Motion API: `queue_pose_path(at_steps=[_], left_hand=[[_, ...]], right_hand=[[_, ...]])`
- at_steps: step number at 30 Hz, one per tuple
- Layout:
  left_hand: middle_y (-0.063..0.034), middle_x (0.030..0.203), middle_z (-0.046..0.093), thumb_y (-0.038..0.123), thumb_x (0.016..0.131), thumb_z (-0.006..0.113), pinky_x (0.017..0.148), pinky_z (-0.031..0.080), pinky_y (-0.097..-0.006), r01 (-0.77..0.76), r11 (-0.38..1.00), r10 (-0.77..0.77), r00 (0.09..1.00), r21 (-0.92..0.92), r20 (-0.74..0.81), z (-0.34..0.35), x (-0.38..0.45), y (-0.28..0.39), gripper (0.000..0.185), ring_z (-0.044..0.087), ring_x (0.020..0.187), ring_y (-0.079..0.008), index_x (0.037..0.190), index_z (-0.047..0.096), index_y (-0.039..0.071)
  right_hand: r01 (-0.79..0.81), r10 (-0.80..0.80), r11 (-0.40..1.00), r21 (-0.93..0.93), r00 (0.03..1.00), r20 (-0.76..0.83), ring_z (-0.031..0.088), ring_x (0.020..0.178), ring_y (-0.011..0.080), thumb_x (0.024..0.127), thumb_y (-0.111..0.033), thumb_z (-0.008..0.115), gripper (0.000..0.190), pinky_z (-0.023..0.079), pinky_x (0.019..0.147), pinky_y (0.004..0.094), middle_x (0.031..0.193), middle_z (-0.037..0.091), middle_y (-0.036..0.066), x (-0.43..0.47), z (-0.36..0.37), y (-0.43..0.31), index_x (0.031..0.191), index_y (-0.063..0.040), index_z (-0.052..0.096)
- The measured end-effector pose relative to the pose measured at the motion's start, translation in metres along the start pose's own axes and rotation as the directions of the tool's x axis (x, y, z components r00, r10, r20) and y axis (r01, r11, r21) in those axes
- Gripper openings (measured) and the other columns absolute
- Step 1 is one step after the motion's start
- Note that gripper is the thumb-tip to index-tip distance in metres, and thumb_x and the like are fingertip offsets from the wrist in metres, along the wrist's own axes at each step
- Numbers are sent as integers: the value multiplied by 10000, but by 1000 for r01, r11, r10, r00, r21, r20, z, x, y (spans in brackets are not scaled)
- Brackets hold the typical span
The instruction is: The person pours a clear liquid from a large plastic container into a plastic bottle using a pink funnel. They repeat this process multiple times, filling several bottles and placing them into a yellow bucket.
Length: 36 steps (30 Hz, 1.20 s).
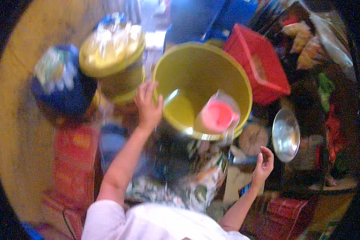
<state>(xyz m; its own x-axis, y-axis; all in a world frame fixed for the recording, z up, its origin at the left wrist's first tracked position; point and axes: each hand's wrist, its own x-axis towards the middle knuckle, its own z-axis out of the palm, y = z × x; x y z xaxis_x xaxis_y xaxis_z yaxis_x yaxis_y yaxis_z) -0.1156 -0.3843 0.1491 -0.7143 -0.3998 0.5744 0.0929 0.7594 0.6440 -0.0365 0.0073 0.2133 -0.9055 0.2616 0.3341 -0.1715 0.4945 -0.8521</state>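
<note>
My left hand [149,106] has its fingers apart at the left rim of a large yellow plastic tub [201,61]. Whether it touches the rim is not clear. Inside the tub, towards its right front, is a clear plastic jug-like container [231,103] with something pink [217,115] in it. My right hand [264,164] is held in the air with slightly curled fingers and nothing visible in its grasp. Just beyond it, a shallow round metal bowl [286,135] stands tilted on edge, apart from my fingers.
Left of the tub, a yellow bucket [120,87] is heaped with pale, blurred things. A dark blue container [69,96] with a bag on top is farther left. Behind on the right leans a red plastic crate [267,69]. A round wooden surface [253,138] lies near my right hand.
</note>
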Motion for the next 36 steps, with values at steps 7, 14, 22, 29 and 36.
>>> queue_pose_path(at_steps=[7, 14, 22, 29, 36], left_hand=[[-104, 1410, 305, 340, 756, 644, 1036, 154, -588, -91, 841, -141, 915, 534, 378, -134, -131, -94, 521, 229, 1304, -369, 1228, 532, 152], [-131, 1303, 454, 355, 768, 638, 1033, 241, -523, 94, 799, -225, 963, 594, 151, -120, -128, -120, 508, 359, 1236, -339, 1172, 553, 60], [-140, 1071, 605, 391, 894, 530, 908, 391, -341, 762, 619, -756, 644, -188, 121, -183, -206, -199, 480, 554, 1010, -256, 1105, 558, -39], [-157, 1025, 610, 453, 872, 543, 863, 420, -339, 696, 715, -690, 688, 66, 225, -215, -201, -168, 593, 565, 990, -256, 1156, 539, -67], [-166, 1173, 564, 526, 860, 522, 956, 352, -339, 995, 86, -819, 98, -48, 566, -211, -256, -188, 659, 503, 1110, -241, 1239, 488, -12]], right_hand=[[-165, 161, 982, -94, 986, -49, 554, 926, 144, 876, -59, 550, 189, 453, 808, 265, 1008, 597, 77, -107, -40, 31, 1053, 8, 554], [192, -165, 981, -36, 916, 367, 484, 1135, 192, 859, -33, 567, 425, 364, 965, 306, 1270, 487, 130, -79, 91, -60, 1263, -2, 440], [54, -53, 998, 13, 840, 541, 568, 957, 144, 843, -41, 591, 242, 443, 856, 277, 1010, 608, 66, -84, 129, -55, 1078, 11, 569], [120, -257, 965, 234, 241, 936, 579, 912, 229, 782, -60, 635, 298, 467, 738, 312, 1027, 585, 110, -193, 245, -48, 1071, -30, 573], [130, -285, 957, 260, 247, 926, 519, 955, 285, 720, -71, 690, 430, 445, 757, 338, 1070, 482, 127, -226, 269, -57, 1107, -54, 503]])
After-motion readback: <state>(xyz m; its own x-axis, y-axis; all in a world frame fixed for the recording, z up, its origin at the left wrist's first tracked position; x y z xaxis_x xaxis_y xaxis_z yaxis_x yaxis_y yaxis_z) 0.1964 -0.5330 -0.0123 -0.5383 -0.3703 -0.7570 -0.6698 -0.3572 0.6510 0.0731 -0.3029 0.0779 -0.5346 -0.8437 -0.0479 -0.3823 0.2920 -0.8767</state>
